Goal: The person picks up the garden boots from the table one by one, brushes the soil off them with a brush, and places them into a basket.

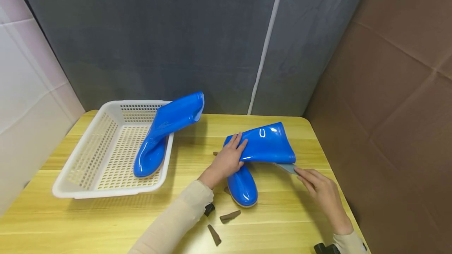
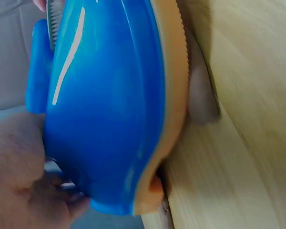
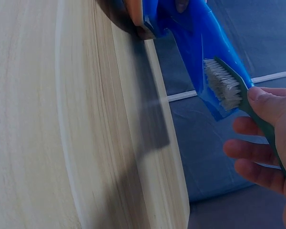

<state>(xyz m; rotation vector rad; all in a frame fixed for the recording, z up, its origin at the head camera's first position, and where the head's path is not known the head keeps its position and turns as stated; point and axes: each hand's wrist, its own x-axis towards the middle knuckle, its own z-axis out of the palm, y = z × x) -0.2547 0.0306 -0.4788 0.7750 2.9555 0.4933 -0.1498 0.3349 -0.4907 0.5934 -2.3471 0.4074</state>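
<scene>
A blue rain boot (image 1: 267, 143) with an orange-tan sole lies tilted on the table, its shaft pointing right and its toe toward me. My left hand (image 1: 228, 160) grips it round the ankle; in the left wrist view the toe and sole fill the middle, beside the left hand (image 2: 19, 176). My right hand (image 1: 319, 189) holds a green scrub brush (image 3: 250, 102) by its handle. In the right wrist view, the brush's pale bristles face the shaft near its opening, beside the right hand (image 3: 271, 138); whether they touch is hard to tell.
A white perforated plastic basket (image 1: 67, 185) stands on the left, with a second blue rain boot (image 1: 150, 154) leaning over its right rim. Several brown strips (image 1: 230, 216) lie on the wooden table (image 1: 279, 226) round the gripped boot. A brown cloth wall (image 1: 399, 101) borders the right side.
</scene>
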